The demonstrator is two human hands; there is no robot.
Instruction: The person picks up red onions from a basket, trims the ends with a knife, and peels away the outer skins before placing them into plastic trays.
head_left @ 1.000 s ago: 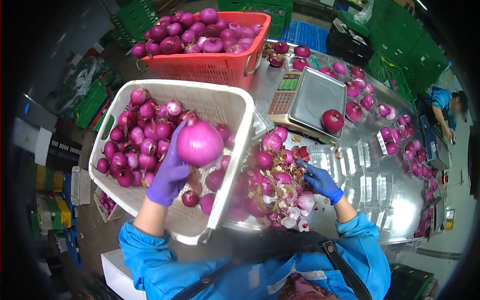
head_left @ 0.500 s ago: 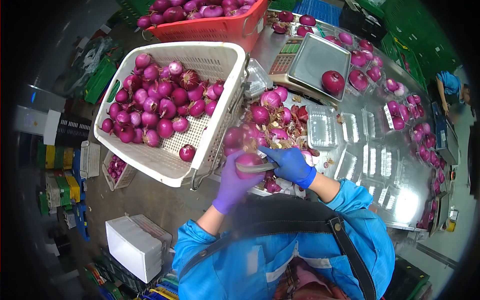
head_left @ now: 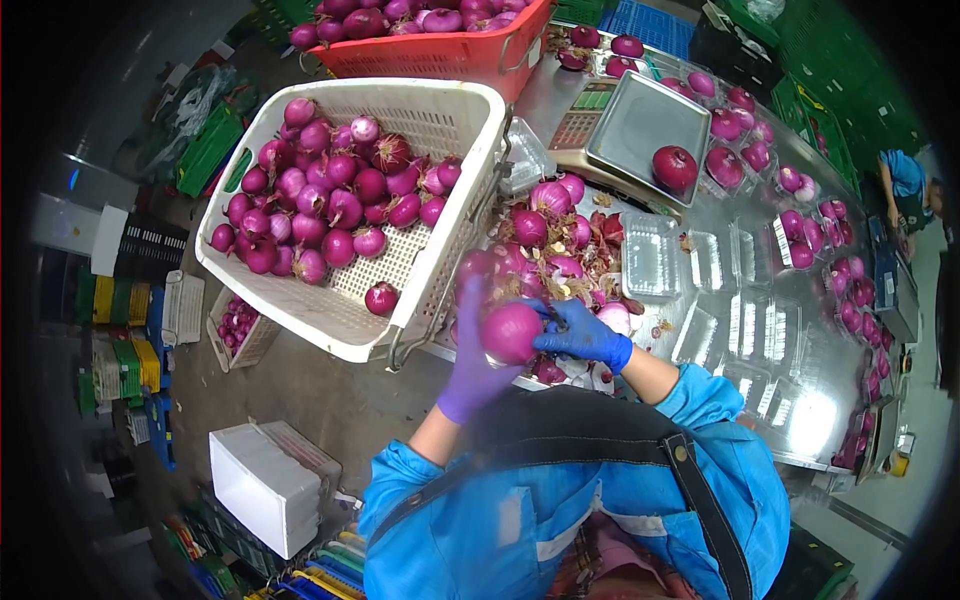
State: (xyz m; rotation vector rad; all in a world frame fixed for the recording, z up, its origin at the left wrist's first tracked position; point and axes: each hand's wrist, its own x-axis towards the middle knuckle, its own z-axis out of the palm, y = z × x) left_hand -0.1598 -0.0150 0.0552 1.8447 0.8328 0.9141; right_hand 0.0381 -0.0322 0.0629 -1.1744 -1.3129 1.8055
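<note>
A peeled red onion (head_left: pixel 511 333) sits against the palm of my left hand (head_left: pixel 474 352), in a purple glove. That hand's fingers point up beside the onion and are blurred; its thumb lies below. My right hand (head_left: pixel 588 338), in a blue glove, is closed on a knife (head_left: pixel 553 316); only a dark part of it shows and the blade is mostly hidden. Its fingertips touch the onion's right side. Just beyond both hands lies a heap of red onions (head_left: pixel 530 228) with loose dry skins (head_left: pixel 606 235).
A white basket (head_left: pixel 440 290) of red onions stands left, a red crate (head_left: pixel 450 62) of onions behind it. A scale (head_left: pixel 645 125) bears one onion. Clear plastic trays (head_left: pixel 650 258) lie on the metal table (head_left: pixel 660 335); packed onions line its far right. Another person (head_left: pixel 903 175) is at far right.
The left hand's fingers have straightened upward from around the onion. The knife blade, seen across the onion before, has drawn back to the right. The view has shifted slightly.
</note>
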